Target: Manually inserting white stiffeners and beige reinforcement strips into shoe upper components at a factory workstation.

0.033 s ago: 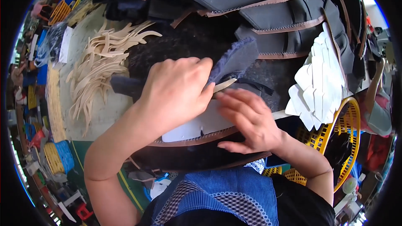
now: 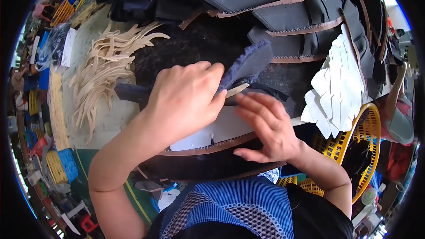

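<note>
My left hand (image 2: 186, 93) is closed on a dark grey piece with a fuzzy navy edge (image 2: 248, 64), which stands up past its knuckles. Its fingertips are hidden beneath the hand. A narrow cream strip (image 2: 237, 90) sticks out beside the left thumb. Just right of it my right hand (image 2: 269, 126) is open, fingers stretched and thumb apart; I see nothing held in it. Under both hands lies a stitched panel with a pale grey face (image 2: 199, 140) and a brown edge band (image 2: 221, 147), curving along the table's near side.
Curved cream strips (image 2: 104, 68) are heaped at the left. Dark grey stitched panels (image 2: 292, 20) overlap at the back right, beside a fanned stack of white pieces (image 2: 334, 90). A yellow basket (image 2: 365, 150) stands at the right. Farther right is another person's arm (image 2: 395, 88).
My right hand has shifted slightly to the right, away from the cream strip's tip. My left hand keeps its grip, almost unmoved.
</note>
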Tool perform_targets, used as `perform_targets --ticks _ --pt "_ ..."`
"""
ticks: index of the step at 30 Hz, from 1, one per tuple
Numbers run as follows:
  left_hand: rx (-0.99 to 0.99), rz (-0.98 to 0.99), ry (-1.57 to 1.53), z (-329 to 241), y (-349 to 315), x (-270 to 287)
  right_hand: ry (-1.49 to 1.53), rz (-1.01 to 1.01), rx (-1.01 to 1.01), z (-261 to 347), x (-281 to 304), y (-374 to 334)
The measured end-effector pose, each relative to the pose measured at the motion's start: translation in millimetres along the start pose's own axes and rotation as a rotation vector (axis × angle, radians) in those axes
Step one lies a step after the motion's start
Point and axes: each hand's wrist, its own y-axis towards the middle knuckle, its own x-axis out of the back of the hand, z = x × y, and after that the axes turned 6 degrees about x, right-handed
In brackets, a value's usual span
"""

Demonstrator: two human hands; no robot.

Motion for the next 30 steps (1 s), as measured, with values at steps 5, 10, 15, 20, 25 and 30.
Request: perform_targets --ticks 5,10,15,20,25,30 --pt "-0.139 0.174 -0.028 -13 -21 6 -0.087 0.041 -0.214 4 -1 -5" --pt "-0.206 0.017 0.319 -29 -68 -50 0.244 -0.166 -0.260 -19 15 -26" --pt "-0.159 -0.008 0.357 -43 -68 -49 0.189 -0.180 -0.008 16 33 31" --pt "-0.071 -0.006 0.115 -18 -96 -29 0.259 0.023 -0.130 17 -7 50" --pt "0.168 -0.089 -0.331 46 -97 40 0.728 -0.014 -0.412 2 -9 57" --pt "0.539 0.286 -1.350 94 -77 39 0.999 0.044 -0.748 -14 2 57"
